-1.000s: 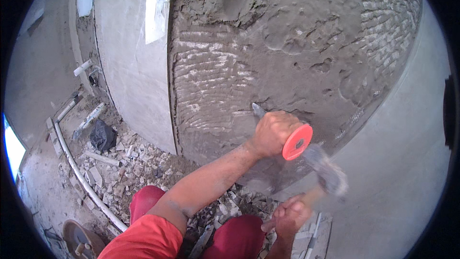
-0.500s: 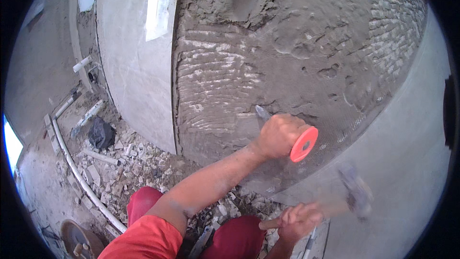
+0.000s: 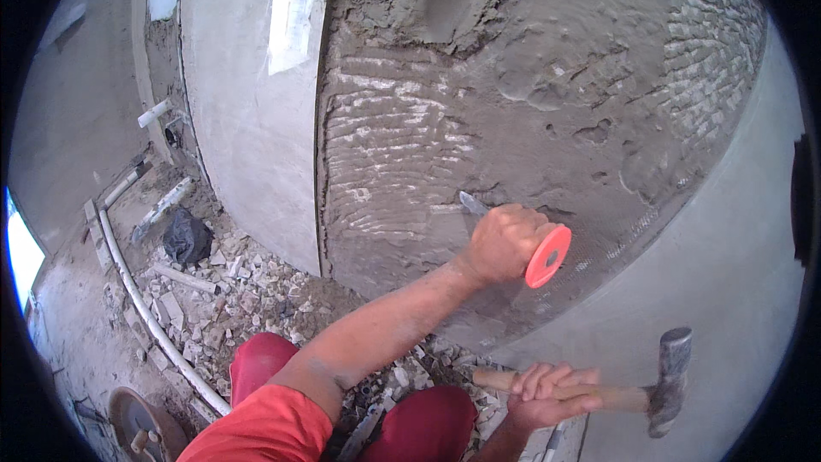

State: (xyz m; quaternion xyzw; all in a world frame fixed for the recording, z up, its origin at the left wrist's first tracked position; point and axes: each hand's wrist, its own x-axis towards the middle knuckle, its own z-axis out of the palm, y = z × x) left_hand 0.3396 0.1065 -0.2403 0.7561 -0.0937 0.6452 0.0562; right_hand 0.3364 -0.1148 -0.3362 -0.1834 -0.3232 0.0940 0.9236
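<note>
My left hand point(image 3: 511, 242) is closed around a chisel whose metal end point(image 3: 471, 202) rests against the mortar-covered wall point(image 3: 513, 137). An orange round guard point(image 3: 548, 256) sits at the chisel's near end, beside the hand. Lower right, my right hand point(image 3: 547, 393) grips the wooden handle of a hammer point(image 3: 672, 383). The hammer's grey metal head stands apart from the chisel, out to the right. Ridged mortar marks the wall on both sides, with a rough, broken patch at the top.
A large grey tile point(image 3: 248, 103) borders the mortar on the left, and a smooth grey surface point(image 3: 718, 274) on the right. Broken rubble point(image 3: 256, 291) covers the floor. A white pipe point(image 3: 154, 321), a black plastic bag point(image 3: 186, 237) and a brown bucket point(image 3: 167, 417) lie at left.
The hammer, blurred before, now shows sharply, its head slightly lower and farther right. My left hand and the chisel hold nearly the same place on the wall.
</note>
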